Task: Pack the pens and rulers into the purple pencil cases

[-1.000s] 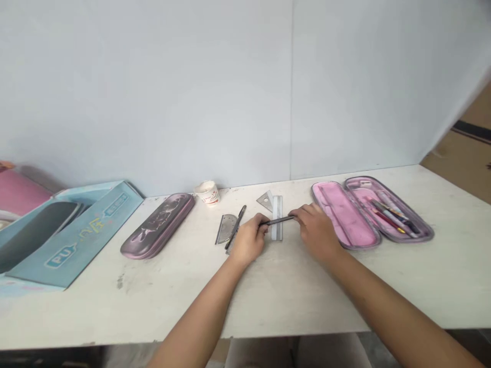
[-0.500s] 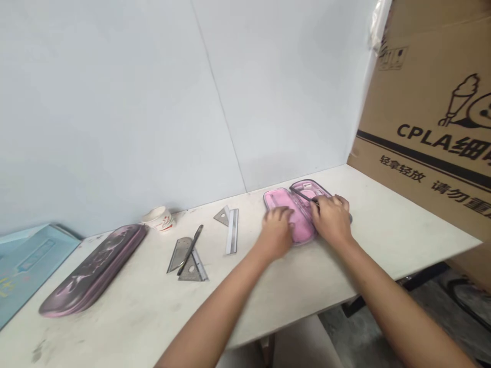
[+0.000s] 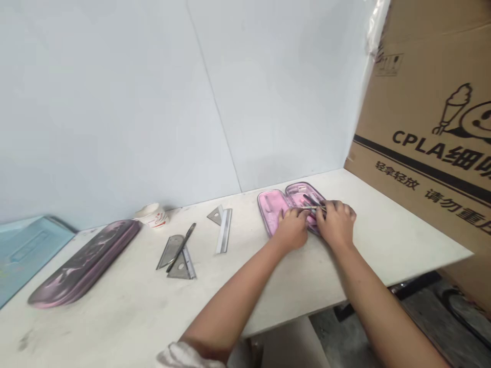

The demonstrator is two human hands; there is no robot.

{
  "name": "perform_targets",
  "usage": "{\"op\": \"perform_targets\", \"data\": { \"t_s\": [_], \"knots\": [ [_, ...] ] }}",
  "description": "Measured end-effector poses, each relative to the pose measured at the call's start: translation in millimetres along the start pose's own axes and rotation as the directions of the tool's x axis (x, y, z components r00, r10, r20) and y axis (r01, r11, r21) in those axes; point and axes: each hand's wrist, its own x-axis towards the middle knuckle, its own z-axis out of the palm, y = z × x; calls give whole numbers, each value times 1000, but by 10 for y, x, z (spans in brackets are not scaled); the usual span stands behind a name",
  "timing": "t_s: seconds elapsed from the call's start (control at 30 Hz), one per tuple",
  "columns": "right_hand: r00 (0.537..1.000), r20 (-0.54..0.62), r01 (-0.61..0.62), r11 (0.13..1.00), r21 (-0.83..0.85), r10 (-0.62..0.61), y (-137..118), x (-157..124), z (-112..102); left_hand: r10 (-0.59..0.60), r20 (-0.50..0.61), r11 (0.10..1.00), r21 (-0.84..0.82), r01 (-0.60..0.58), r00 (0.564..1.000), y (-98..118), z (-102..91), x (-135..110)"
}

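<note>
A slim metallic writing instrument (image 3: 313, 208) is pinched in the narrowly closed fingers of the right hand (image 3: 336, 223), just above the open pencil case (image 3: 268, 205), which lies toward the right of the scuffed white table (image 3: 376, 240). The left hand (image 3: 292, 230) is curved over the case's near side; whether anything is gripped there cannot be told. A dark pen (image 3: 311, 200) is seen inside the case, whose soft pink lining is bordered by a grey rim. Farther left, a black pen (image 3: 181, 254) is laid across metal set squares (image 3: 181, 270), near a steel ruler (image 3: 223, 231). A closed, mottled, oblong case (image 3: 84, 263) and a paper cup (image 3: 151, 214) are placed beyond them, while a cardboard carton (image 3: 429, 128) stands at the right.
</note>
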Motion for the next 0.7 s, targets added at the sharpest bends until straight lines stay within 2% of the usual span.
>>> {"op": "perform_targets", "data": {
  "t_s": [0.17,0.23,0.3,0.4,0.5,0.6,0.7],
  "knots": [
    [990,-127,61,998,29,-57,35,-82,-13,-75,-75,997,-11,74,994,-360,-366,-452],
    [978,-162,139,990,26,-133,-37,-111,-14,-97,-101,995,-5,97,990,-602,-554,-688],
    [958,-147,249,969,8,-245,-202,-151,-25,-144,-129,989,21,148,981,-881,-731,-935],
    [913,-62,406,914,19,-404,-622,-253,-49,-297,-192,941,105,321,935,-1295,-927,-1299],
    [843,38,530,841,111,-537,-1188,-402,-45,-433,-230,851,213,479,872,-1627,-1007,-1639],
    [751,144,614,761,210,-645,-1830,-557,-3,-493,-220,800,266,538,842,-1860,-1001,-1931],
    [682,269,629,733,259,-680,-2475,-686,69,-519,-216,785,261,561,827,-2013,-965,-2137]
  ]
}}
